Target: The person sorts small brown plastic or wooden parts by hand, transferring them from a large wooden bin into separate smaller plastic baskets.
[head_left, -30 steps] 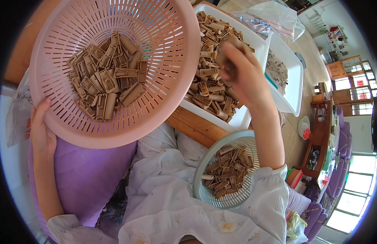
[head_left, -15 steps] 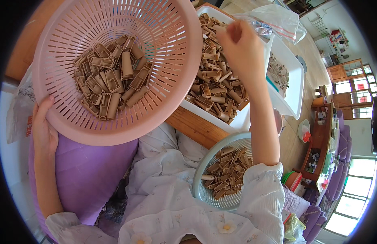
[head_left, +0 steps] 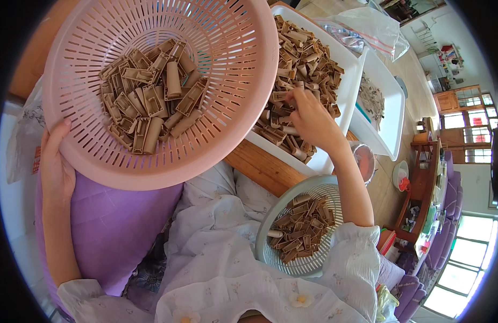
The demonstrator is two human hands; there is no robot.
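At the left of the frame, the left hand [head_left: 56, 167] grips the smooth rim of a round pink plastic colander [head_left: 262, 102], thumb laid over the edge, the other fingers mostly hidden beneath. Long slots ring its wall. In the upper left, at its middle, lies a loose pile of matte tan plastic casings [head_left: 152, 102], half-round outside, hollow and ribbed inside. One on top, its curved back showing, has its long axis nearly up and down the frame; two to its right slant from lower left to upper right.

Toward the lower centre, a grey-green plastic colander [head_left: 261, 231] holds browner-looking casings [head_left: 300, 229] at mixed angles. Above it, a smooth white tray [head_left: 350, 94] carries a heap of tan casings [head_left: 319, 64] pointing every way.

The right hand [head_left: 308, 110] is down at this heap, lower than half a second ago, when it was near the tray's upper part. Its fingers are curled; whether they pinch a casing I cannot tell. Farther right, a second white tray [head_left: 390, 129] holds thin greyish scraps [head_left: 371, 99].
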